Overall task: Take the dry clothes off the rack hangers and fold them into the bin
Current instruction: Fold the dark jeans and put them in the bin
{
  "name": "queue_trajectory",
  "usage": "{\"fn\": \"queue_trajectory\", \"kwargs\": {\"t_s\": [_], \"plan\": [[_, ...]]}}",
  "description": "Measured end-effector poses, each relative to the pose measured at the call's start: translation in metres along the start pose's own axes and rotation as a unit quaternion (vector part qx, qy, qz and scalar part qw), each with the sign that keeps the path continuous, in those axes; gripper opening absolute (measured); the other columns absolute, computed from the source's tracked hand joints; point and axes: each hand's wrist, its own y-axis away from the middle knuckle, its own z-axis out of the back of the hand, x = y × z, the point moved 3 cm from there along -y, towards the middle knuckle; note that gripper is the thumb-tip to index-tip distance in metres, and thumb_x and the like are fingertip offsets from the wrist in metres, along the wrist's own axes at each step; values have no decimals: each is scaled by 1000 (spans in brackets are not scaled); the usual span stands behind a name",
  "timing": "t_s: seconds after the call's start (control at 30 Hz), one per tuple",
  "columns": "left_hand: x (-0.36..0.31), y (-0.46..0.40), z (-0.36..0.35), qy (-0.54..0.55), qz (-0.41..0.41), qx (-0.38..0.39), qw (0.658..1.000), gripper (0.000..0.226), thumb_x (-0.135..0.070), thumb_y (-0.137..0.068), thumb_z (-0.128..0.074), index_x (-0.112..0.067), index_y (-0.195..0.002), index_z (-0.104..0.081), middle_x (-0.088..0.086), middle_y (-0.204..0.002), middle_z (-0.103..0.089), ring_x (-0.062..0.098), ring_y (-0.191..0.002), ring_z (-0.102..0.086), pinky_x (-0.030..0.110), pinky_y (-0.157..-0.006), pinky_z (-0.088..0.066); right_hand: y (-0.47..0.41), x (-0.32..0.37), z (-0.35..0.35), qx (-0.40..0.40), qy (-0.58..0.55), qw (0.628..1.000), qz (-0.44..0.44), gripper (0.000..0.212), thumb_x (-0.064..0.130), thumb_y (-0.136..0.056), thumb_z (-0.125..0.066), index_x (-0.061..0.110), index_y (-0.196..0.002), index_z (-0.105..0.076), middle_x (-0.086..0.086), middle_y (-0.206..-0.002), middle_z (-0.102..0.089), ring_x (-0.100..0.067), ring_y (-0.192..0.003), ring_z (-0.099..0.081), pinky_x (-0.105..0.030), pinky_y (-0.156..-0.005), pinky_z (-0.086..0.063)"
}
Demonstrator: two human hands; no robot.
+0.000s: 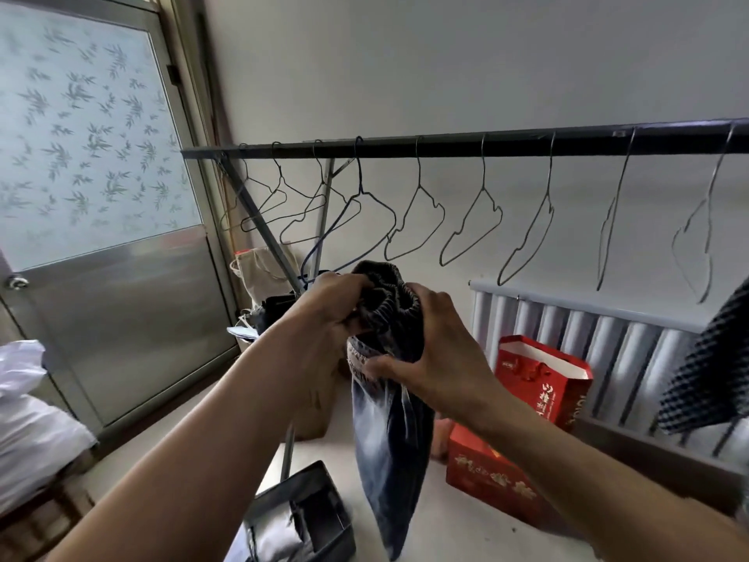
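A pair of faded blue jeans (389, 432) with an elastic waistband hangs down from both my hands below the rack bar (486, 146). My left hand (328, 314) grips the bunched waistband on its left side. My right hand (433, 350) clasps the waistband and upper leg from the right. Several bare wire hangers (474, 225) dangle along the bar; a blue wire hanger (356, 212) hangs just above my left hand. The grey bin (320, 480) stands on the floor at the bottom, with folded grey and dark clothes inside. A dark checked garment (713, 371) hangs at the right edge.
A red gift bag (543, 383) and a red box (486, 476) sit on the floor by the white radiator (608, 338). A frosted glass door (101, 156) fills the left side. A cloth bag (263, 269) and dark items lie behind the rack leg. White bedding (28, 419) is at far left.
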Motion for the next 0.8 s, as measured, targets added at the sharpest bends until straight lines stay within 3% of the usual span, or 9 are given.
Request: {"fn": "queue_trajectory", "kwargs": {"t_s": [0.13, 0.23, 0.33, 0.4, 0.53, 0.7, 0.8], "plan": [[0, 4, 11, 93, -10, 28, 995, 19, -22, -95, -64, -3, -97, -63, 13, -91, -70, 22, -80, -70, 30, -59, -62, -16, -2, 1, -73, -175, 979, -72, 41, 30, -89, -67, 24, -126, -51, 7, -116, -60, -8, -104, -59, -24, -86, -50], [10, -6, 34, -41, -89, 24, 995, 81, -59, -72, -76, -13, -133, -50, 8, -126, -61, 19, -107, -64, 28, -76, -56, -30, -5, 15, -104, -309, 938, -114, 21, 18, -90, -66, 21, -110, -64, 9, -99, -70, -5, -92, -66, -23, -80, -53], [25, -9, 43, -117, -122, 43, 985, 118, -67, -50, -81, -22, -148, -33, 2, -140, -52, 19, -123, -55, 37, -102, -47, -42, -8, 24, -99, -353, 922, -121, 13, 19, -87, -66, 19, -100, -70, 1, -94, -74, -17, -90, -70, -36, -82, -56], [31, -10, 40, -77, -123, 101, 984, 111, -54, -52, -85, -19, -146, -38, 3, -135, -60, 21, -118, -62, 39, -103, -50, -46, -7, 27, -80, -380, 914, -116, 8, 21, -84, -64, 20, -88, -72, -2, -89, -74, -22, -87, -70, -41, -82, -56], [28, -4, 35, -67, -144, 143, 977, 59, -32, -65, -89, -12, -116, -66, 8, -108, -75, 23, -100, -71, 34, -90, -56, -47, -3, 31, -44, -405, 908, -95, 8, 23, -77, -62, 21, -75, -70, -4, -79, -70, -21, -77, -65, -36, -72, -50], [18, 7, 33, -26, -162, 144, 976, 40, -30, -70, -74, -6, -102, -70, 10, -96, -76, 20, -86, -72, 30, -81, -59, -46, -4, 39, -26, -424, 901, -82, 6, 15, -87, -65, 13, -91, -70, -8, -90, -71, -21, -84, -66, -37, -79, -52], [14, 10, 33, 4, -150, 144, 978, 31, -31, -71, -73, -10, -94, -71, 8, -89, -76, 19, -79, -73, 28, -72, -60, -40, -17, 36, 66, -463, 880, -79, 37, 32, -79, -75, 8, -106, -67, -12, -103, -72, -24, -92, -69, -34, -82, -56]]}}
